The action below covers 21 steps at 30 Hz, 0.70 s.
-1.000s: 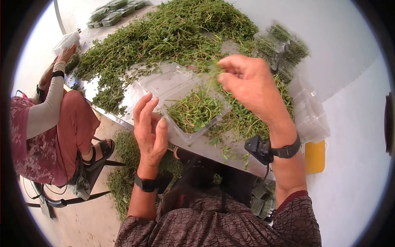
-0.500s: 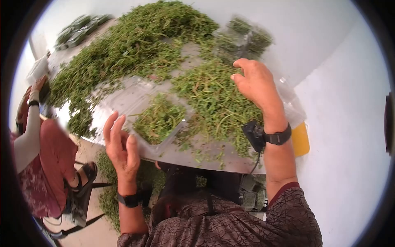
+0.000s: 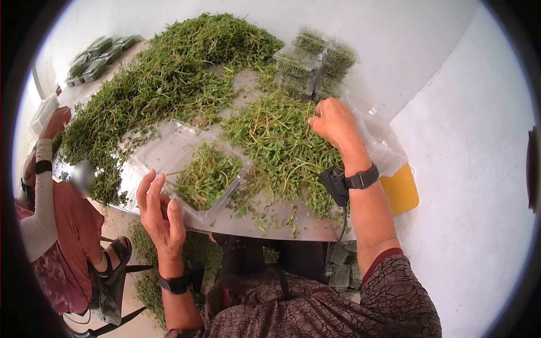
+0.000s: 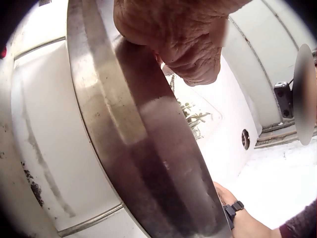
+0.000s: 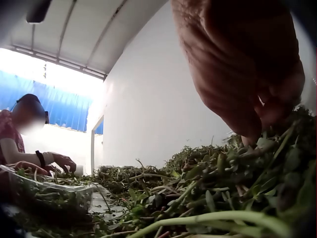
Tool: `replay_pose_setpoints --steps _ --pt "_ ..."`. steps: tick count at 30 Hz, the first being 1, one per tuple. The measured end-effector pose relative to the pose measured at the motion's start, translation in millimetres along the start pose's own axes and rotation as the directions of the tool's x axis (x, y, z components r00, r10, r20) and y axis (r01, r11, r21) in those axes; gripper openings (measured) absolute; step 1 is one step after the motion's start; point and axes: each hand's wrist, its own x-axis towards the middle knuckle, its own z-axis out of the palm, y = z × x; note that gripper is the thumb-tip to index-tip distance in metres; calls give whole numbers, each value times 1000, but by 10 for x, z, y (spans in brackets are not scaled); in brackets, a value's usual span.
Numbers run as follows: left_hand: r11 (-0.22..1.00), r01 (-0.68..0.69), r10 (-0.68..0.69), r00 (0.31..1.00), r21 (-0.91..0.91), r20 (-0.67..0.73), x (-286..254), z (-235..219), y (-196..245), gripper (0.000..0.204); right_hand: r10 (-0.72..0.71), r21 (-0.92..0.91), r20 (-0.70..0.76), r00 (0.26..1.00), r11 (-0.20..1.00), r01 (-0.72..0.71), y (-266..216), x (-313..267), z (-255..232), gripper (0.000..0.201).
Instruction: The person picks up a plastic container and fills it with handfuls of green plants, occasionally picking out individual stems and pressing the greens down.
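Leafy green sprigs (image 3: pixel 208 173) fill a clear plastic container (image 3: pixel 225 197) near the table's front edge, its lid (image 3: pixel 169 143) folded back behind it. Beside its near left corner, my left hand (image 3: pixel 160 217) is raised with relaxed, slightly bent fingers and holds nothing. That same hand (image 4: pixel 173 39) looms over the metal table edge (image 4: pixel 148 148) in the left wrist view. My right hand (image 3: pixel 338 129) is at the right side of a loose heap of greens (image 3: pixel 276 141). Seen from the right wrist, this hand (image 5: pixel 242 64) pinches into the heap (image 5: pixel 198 183), its fingertips partly hidden by leaves.
A larger mound of greens (image 3: pixel 169 67) covers the back left. Filled containers (image 3: pixel 315 62) are stacked behind my right hand, empty clear ones (image 3: pixel 380 141) to its right, above a yellow board (image 3: pixel 400 188). Another person (image 3: pixel 62 225) sits at the left; more packs (image 3: pixel 101 56) lie beyond.
The small bunch in my right hand was let go; that hand moved right and down onto the heap, its fingers closing. The head view has shifted. My left hand stays beside the container.
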Motion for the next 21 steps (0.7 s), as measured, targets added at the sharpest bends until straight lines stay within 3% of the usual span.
replay_pose_setpoints --steps 3,5,8,9,11,15,21 --pt "1000 -5 5 1000 -15 -6 -4 2 -4 44 -18 48 -9 1000 999 19 67 26 49 18" --pt "1000 4 -4 1000 -12 -4 -7 4 1 43 8 161 -97 995 987 7 63 -9 43 18" --pt "1000 10 -10 1000 -8 4 -14 -1 -10 43 -19 98 -195 981 994 39 61 -58 13 18" --pt "1000 8 -8 1000 -9 4 -14 -1 -12 43 -19 98 -196 980 994 39 39 -58 -8 18" --pt "1000 9 -9 1000 -16 -3 -13 8 -13 44 6 -21 12 1000 1000 -6 -12 -56 -45 20" --pt "1000 19 -19 1000 -22 6 -20 -6 -20 44 -19 -59 -9 1000 998 19 22 -30 62 16" --pt "999 21 -21 1000 -36 20 -9 -5 -19 44 0 33 -42 999 999 1 27 -67 -42 7"
